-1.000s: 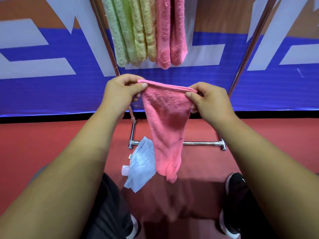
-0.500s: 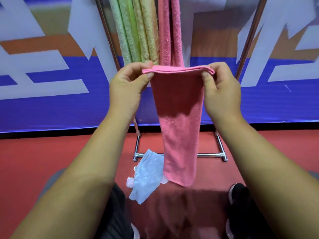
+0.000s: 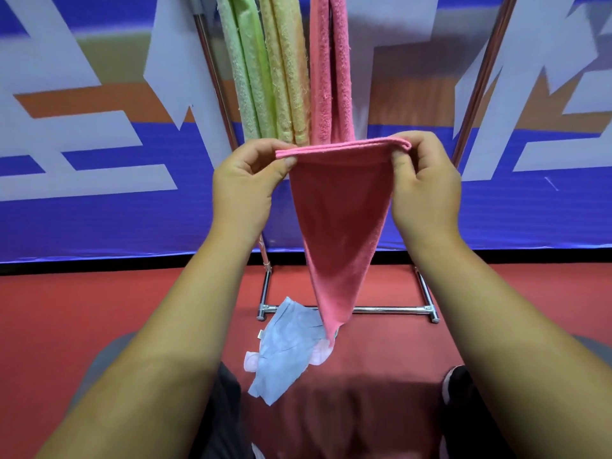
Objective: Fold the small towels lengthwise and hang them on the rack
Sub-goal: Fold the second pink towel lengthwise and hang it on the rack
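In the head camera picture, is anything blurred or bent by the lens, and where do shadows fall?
Head view: the rack poles lean outward, a wide-angle effect; the wall banner looks soft; the held pink towel and both hands, left and right, are fairly sharp; a dark shadow lies on the red floor below.

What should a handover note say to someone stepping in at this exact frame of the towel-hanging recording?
Left hand: pinching the left top corner of the pink towel.
Right hand: pinching the right top corner.
The pink towel is folded, its layered top edge held level in front of the rack, the rest hanging down to a narrow end.
Done: green towel, yellow towel and another pink hung towel hang side by side.
Left: hang the held towel beside them, then fold and hang the light blue cloth lying on the red floor by the rack's base.
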`<state>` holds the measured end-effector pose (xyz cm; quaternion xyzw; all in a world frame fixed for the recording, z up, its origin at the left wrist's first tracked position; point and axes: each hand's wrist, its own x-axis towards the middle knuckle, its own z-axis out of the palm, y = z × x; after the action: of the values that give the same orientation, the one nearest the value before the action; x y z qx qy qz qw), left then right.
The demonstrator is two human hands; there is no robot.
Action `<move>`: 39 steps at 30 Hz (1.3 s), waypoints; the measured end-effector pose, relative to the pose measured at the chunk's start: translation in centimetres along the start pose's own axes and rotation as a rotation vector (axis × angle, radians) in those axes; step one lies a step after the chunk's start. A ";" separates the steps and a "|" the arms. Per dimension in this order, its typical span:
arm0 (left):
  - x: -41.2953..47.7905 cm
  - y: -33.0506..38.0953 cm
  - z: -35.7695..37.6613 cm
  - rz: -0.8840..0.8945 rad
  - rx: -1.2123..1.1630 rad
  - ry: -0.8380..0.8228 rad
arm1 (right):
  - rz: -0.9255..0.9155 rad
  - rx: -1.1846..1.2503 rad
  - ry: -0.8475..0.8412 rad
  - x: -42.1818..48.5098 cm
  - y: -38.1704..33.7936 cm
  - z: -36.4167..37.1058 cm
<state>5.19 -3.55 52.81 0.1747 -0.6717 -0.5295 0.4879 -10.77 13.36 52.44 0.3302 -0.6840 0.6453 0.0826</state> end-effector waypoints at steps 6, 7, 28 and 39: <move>0.4 -0.2 -0.7 -0.031 0.035 0.009 | 0.083 0.060 -0.023 0.5 1.0 0.6; 0.5 -0.3 -0.8 -0.046 0.036 0.006 | 0.109 0.099 -0.033 0.6 1.1 0.7; -0.3 -2.5 -0.2 -0.337 -0.143 0.040 | 0.353 0.272 -0.084 0.6 3.0 1.7; 0.0 -4.4 0.3 -0.386 -0.165 0.137 | 0.323 0.071 -0.095 0.6 4.6 2.6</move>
<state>3.65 -5.06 48.97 0.2950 -0.5454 -0.6531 0.4347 -12.98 10.51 48.53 0.2489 -0.7081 0.6575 -0.0661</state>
